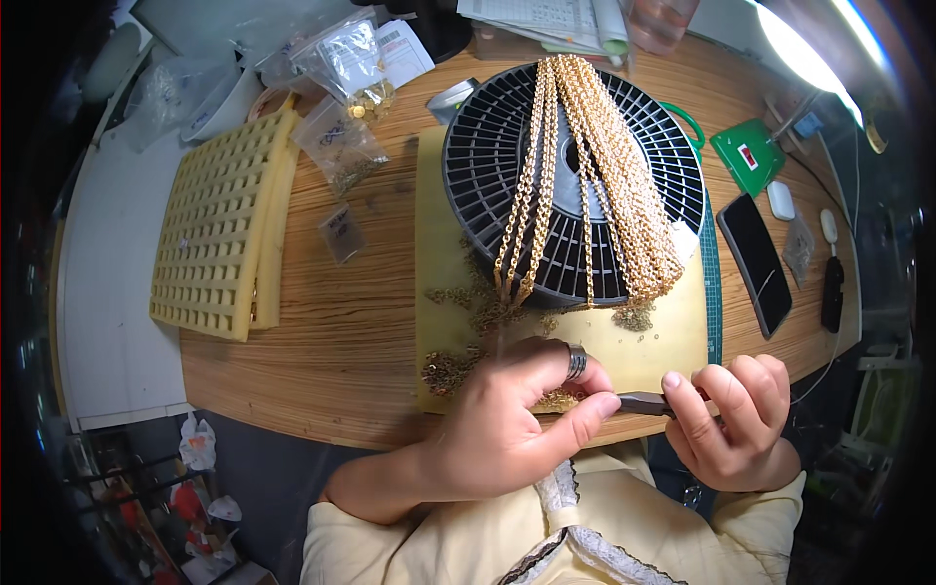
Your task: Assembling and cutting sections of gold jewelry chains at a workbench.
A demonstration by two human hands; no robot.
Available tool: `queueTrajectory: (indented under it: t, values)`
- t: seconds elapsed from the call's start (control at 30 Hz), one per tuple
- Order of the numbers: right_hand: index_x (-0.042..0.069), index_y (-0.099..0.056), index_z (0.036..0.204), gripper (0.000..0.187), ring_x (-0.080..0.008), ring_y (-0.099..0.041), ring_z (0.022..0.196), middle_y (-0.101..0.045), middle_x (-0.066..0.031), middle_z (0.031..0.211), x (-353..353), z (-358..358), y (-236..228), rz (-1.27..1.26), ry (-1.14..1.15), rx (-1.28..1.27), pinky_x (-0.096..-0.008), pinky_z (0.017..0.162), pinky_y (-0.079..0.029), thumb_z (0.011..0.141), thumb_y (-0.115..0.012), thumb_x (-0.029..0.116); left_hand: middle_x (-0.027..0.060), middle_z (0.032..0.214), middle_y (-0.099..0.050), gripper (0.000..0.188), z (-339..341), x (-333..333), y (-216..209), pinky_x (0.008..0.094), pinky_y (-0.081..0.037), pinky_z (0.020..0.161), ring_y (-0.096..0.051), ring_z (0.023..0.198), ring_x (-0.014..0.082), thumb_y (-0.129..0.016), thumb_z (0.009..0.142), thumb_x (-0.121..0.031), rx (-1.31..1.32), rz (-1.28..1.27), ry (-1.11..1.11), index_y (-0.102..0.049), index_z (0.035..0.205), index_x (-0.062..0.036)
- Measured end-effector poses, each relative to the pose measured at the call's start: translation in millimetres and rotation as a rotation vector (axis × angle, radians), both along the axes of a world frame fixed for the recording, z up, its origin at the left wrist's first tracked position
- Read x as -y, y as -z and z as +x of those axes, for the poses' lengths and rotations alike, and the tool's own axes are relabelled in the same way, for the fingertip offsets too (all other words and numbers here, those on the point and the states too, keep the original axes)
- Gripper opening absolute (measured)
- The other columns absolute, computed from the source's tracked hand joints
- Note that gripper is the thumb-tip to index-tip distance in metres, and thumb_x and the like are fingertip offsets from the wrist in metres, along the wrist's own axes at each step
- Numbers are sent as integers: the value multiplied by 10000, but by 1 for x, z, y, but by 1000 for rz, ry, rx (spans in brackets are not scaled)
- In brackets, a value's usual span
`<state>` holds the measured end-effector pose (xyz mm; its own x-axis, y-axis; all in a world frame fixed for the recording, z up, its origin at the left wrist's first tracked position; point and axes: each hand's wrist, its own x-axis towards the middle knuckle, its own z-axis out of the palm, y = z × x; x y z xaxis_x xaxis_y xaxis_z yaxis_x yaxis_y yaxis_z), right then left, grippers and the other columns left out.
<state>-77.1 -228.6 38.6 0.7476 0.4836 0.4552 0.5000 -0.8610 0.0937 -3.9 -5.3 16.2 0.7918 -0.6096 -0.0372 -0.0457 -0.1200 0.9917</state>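
Observation:
My left hand (517,414), with a dark ring-like band on one finger, is closed in a pinch at the near edge of the pale yellow board (673,356). What sits between its fingertips is too small to make out. My right hand (731,419) grips dark pliers (643,403), whose tips reach the left thumb and fingertips. Beyond the hands stands a black slotted reel (487,185) with many gold-coloured chains (619,166) draped over it. Loose heaps of small links and chain (448,372) lie on the board beside my left hand.
At left stand yellow foam trays (219,219) with square pockets, near small plastic bags (341,146). A black phone (754,263), white case (781,201) and green lamp base (748,156) lie at right. Papers (546,21) and a pinkish container (663,21) are behind the reel.

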Motion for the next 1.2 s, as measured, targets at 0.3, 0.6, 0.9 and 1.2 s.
queueTrajectory:
  t: [0.3,0.6,0.9,1.2]
  values:
    - [26,-674,1113,620,-241,-497,732,-552,-80,878,-6,5,13,408,-17,-175,-361,618,-391,494,-668,56,143,977,-699,135,-4,-2,5,303,-532,842,-665,920,185,-722,862,-49,-266,-307,-59,-709,973,27]
    - [0,-668,1117,620,-251,-498,704,-552,-95,860,-10,6,14,484,-64,-193,-338,587,-429,499,-667,45,166,973,-704,170,-4,-1,17,364,-530,850,-661,926,236,-729,861,-91,-202,-472,-23,-706,987,21]
    - [-11,-671,1107,595,-230,-509,670,-561,-90,838,-12,6,17,538,-76,-217,-334,573,-428,515,-680,43,167,969,-699,149,-6,2,16,367,-533,843,-655,933,240,-702,886,-84,-157,-522,-59,-691,993,19]
    - [6,-679,1108,573,-207,-517,643,-575,-83,831,-13,8,18,605,-87,-244,-308,549,-412,536,-702,23,169,969,-694,126,-4,0,10,325,-553,813,-673,927,216,-708,874,-48,-21,-427,-65,-695,980,19]
